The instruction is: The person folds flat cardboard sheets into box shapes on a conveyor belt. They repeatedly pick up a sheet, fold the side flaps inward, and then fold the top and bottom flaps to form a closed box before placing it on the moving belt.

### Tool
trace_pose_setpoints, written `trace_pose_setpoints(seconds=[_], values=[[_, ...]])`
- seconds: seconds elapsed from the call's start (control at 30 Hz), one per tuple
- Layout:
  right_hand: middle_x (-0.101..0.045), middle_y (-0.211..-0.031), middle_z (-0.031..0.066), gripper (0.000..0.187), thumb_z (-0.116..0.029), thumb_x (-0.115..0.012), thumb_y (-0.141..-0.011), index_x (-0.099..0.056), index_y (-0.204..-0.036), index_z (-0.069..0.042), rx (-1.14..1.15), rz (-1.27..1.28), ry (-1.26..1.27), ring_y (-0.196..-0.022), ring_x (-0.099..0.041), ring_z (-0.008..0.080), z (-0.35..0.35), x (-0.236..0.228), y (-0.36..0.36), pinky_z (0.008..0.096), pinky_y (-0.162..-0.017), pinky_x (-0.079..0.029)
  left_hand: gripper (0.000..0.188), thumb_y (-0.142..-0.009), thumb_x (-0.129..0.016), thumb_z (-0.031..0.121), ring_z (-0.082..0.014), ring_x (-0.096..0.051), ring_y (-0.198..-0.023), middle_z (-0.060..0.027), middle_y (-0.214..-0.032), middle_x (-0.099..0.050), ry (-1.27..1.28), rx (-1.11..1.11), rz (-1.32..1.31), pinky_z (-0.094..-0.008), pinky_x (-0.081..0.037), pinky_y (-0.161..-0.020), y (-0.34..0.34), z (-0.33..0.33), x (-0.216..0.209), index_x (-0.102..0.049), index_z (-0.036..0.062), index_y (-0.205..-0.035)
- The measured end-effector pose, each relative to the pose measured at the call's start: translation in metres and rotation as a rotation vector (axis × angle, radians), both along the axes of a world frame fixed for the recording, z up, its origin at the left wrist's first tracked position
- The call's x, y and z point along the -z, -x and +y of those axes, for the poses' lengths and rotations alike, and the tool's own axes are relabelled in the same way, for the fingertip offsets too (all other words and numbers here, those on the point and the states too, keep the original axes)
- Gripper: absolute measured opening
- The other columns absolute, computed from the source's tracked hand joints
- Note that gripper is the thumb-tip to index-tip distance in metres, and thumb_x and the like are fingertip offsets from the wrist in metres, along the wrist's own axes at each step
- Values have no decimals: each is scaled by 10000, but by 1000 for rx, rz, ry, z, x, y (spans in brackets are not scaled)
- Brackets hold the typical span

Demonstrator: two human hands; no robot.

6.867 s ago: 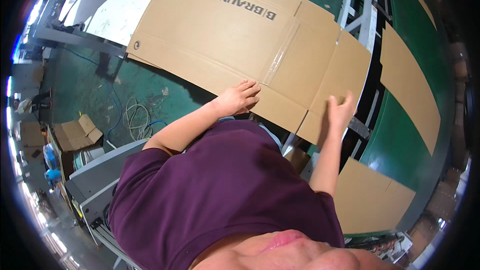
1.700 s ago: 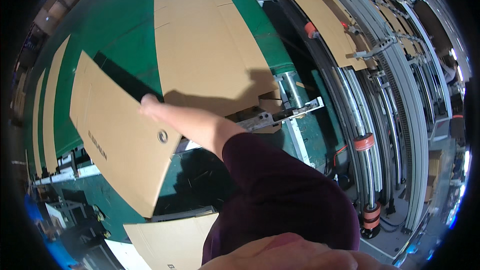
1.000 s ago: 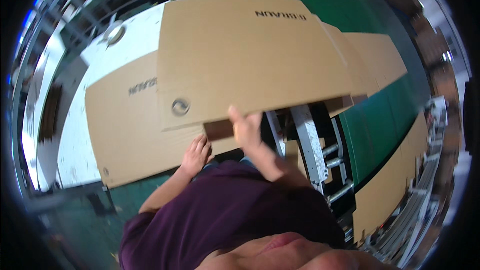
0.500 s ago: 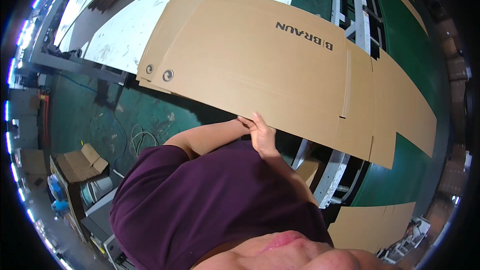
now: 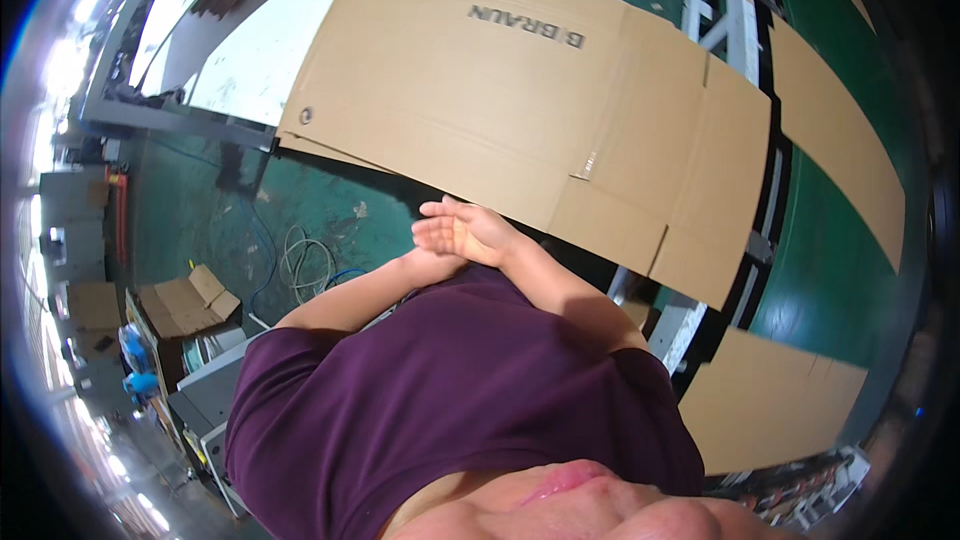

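Note:
A flat brown cardboard box blank [image 5: 430, 80] with dark print and creased flaps lies on other sheets, their edges showing at its left end. Just off its near edge is my right hand [image 5: 472, 230], fingers stretched out and blurred a little, with nothing seen in it. My left hand [image 5: 437, 262] is below and partly behind the right one, close to my shirt; its fingers are hidden. Whether the right fingertips touch the cardboard edge I cannot tell.
Under the stack stands a white table [image 5: 235, 80] with a grey metal frame. To the right, a green surface [image 5: 800, 285] carries more cardboard sheets [image 5: 770, 400]. A coiled hose [image 5: 305, 260] lies on the green floor, near an open carton [image 5: 190, 300] at lower left.
The top cardboard blank has shifted left, its right flaps now off the green surface. My hands have left its near edge and come together lower and further left.

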State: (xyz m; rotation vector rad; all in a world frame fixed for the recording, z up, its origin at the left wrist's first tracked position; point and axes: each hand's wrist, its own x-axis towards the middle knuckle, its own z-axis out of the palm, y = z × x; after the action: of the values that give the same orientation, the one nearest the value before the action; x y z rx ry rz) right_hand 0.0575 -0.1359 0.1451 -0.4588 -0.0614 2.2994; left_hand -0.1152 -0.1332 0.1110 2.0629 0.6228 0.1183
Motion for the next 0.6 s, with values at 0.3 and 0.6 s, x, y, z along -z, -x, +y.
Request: trace_pose_setpoints(seconds=[0.3,0.6], values=[[-548,-1219,227,568,-184,-686,-793,-473,-1268,43,509,-2753,2,-1098,-556,313,-118,-5,-348,442,-955,-425,448,-726,-709,143,-330,-494,-1205,-140,-1263,-535,-754,117,-121,-423,-437,-979,-131,13,-77,-572,60,-1144],[-661,-1037,149,442,30,-673,-703,-566,-1132,27,590,-2106,-112,-959,-642,204,-128,-102,-368,306,-831,-507,454,-708,-732,212,-308,-467,-1249,-126,-1298,-512,-720,228,-99,-417,-417,-1011,-141,27,-35,-574,84,-1114]])
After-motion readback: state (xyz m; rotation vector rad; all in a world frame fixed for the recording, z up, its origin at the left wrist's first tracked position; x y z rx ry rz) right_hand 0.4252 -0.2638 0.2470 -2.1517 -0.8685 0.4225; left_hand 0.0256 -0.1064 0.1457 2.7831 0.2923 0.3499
